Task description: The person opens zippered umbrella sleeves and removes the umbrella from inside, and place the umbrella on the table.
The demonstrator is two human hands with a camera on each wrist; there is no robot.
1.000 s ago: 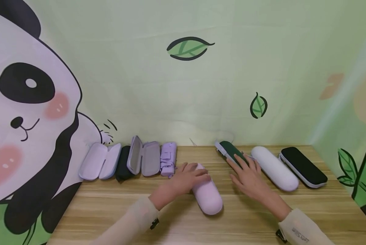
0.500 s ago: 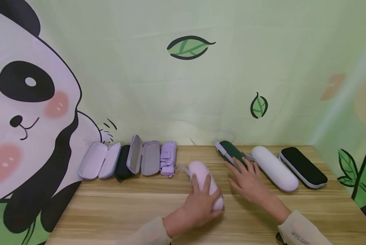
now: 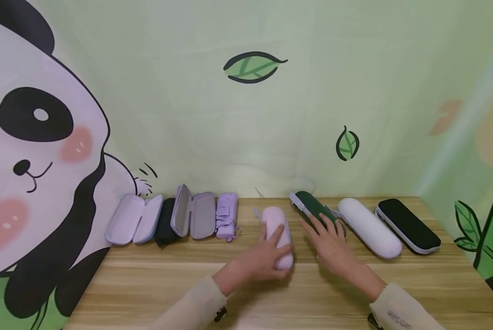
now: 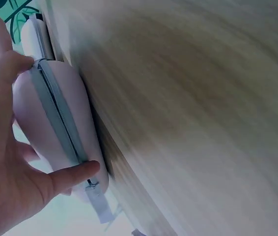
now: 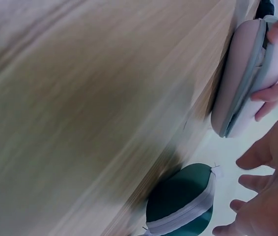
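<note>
Under a panda wall (image 3: 180, 119) sits a wooden surface (image 3: 131, 270), low in the frame, where the left hand (image 3: 263, 260) holds a round-ended pink case (image 3: 273, 216) and the right hand (image 3: 334, 247) is spread wide.

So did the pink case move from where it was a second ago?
Yes. In the head view, the pink case has moved away from the person, closer to the back edge of the table.

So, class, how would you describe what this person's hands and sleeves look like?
The left hand and right hand are ungloved. Both sleeves are pale beige; the right one bears dark lettering, unreadable here. A small black item shows by each sleeve's end.
</note>
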